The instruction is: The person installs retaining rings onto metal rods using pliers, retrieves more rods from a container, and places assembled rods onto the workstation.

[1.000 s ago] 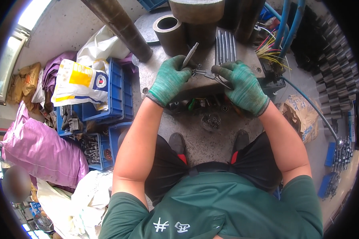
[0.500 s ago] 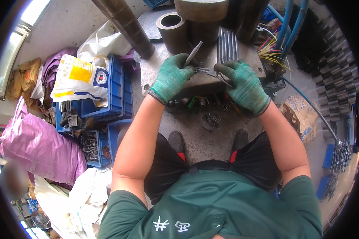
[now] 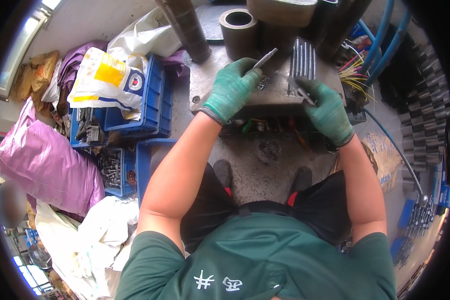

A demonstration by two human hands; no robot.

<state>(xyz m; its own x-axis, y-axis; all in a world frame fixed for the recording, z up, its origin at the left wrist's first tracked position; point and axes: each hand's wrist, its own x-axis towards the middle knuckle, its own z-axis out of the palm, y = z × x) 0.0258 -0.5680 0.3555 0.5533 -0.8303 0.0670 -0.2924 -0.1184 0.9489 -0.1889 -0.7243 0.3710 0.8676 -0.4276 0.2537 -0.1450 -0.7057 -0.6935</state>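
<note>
Green-gloved left hand (image 3: 233,89) clasped around 1 metal rod (image 3: 265,57), its tip angled up and away. Right hand (image 3: 327,111) curled about a slim metal tool (image 3: 304,94), plier-like, partly hidden. The 2 hands stand apart over the table (image 3: 203,82). Small rings (image 3: 263,81) lie loose between them; more rods (image 3: 303,61) in a row just beyond the right. Behind, a hollow cylinder (image 3: 226,40). My read: rod-handling step, tool off the rod; taking up 1 ring would call for fine tip aim.

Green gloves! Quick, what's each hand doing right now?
Left hand: closed, holding a metal rod.
Right hand: closed, holding a metal tool, too blurred to name.
</note>
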